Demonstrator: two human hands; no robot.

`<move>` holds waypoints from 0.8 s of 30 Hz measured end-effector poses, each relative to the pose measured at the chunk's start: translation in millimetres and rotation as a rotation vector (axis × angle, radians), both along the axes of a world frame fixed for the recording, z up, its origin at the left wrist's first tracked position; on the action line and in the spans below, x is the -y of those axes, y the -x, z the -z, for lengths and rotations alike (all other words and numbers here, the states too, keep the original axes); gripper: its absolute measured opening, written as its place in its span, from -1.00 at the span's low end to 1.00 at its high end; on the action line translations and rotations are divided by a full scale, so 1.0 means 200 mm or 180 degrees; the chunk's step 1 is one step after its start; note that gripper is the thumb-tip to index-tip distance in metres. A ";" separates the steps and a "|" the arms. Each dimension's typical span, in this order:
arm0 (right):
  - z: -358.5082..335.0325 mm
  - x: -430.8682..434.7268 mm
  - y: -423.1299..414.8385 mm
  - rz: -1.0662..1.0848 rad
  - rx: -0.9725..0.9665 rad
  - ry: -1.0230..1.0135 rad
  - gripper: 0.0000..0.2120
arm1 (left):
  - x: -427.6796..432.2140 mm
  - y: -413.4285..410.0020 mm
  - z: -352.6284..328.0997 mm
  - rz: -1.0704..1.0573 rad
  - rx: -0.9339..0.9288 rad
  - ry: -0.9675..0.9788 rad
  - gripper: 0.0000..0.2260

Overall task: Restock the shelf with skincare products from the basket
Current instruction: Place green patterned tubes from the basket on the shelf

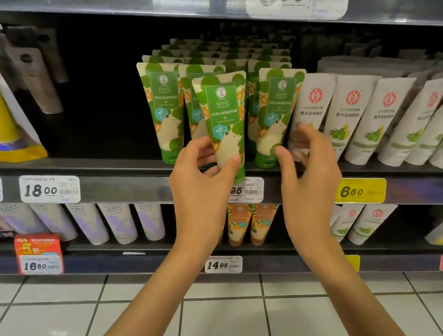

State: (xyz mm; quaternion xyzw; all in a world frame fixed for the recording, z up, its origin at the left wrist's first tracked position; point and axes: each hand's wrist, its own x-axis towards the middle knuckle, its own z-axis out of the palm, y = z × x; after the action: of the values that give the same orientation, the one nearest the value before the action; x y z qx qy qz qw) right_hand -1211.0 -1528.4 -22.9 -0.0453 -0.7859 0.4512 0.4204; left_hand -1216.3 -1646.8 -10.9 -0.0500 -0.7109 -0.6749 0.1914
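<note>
Fingers (202, 153) and thumb of the left hand (203, 187) pinch the lower end of a green hand cream tube (223, 116), held upright, cap down, just in front of the middle shelf (119, 176). The right hand (309, 172) hovers beside it with loosely curled fingers holding nothing; its thumb is close to the neighbouring front tube (278, 114), possibly touching it, though blur makes this hard to tell. Behind stand rows of matching green tubes (162, 96), several deep, with white hand cream tubes (356, 120) leaning to their right. Restocking of this row looks well advanced: the held tube seems headed for the middle front gap. No basket is in view, so what remains cannot be judged.
</note>
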 end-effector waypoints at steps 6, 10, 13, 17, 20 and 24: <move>0.04 0.13 -0.11 -0.0711 0.0340 -0.0305 -0.55 | 0.01 -0.01 -0.04 0.0503 0.0045 -0.0135 -0.77; 0.04 0.17 -0.09 -0.0465 0.0234 -0.0137 -0.64 | 0.03 -0.02 -0.04 0.0647 0.0054 -0.0096 -0.78; 0.03 0.20 -0.07 -0.0240 0.0144 -0.0243 -0.66 | 0.05 -0.02 -0.05 0.0623 -0.0003 0.0029 -0.72; 0.02 0.25 -0.01 0.0048 0.0251 -0.0254 -0.62 | 0.10 -0.01 -0.05 0.0066 -0.0214 0.0173 -0.82; 0.04 0.28 0.02 0.0165 0.0338 -0.0318 -0.59 | 0.17 0.00 -0.05 -0.0374 -0.0290 0.0114 -0.87; 0.05 0.31 0.05 0.0253 0.0459 -0.0202 -0.55 | 0.24 0.02 -0.07 -0.0669 -0.0346 0.0178 -0.88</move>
State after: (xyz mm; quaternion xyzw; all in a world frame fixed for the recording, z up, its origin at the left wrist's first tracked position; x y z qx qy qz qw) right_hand -1220.1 -1590.7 -33.3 -0.0956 -0.8256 0.4047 0.3814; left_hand -1219.6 -1695.0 3.0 -0.0171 -0.7192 -0.6274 0.2979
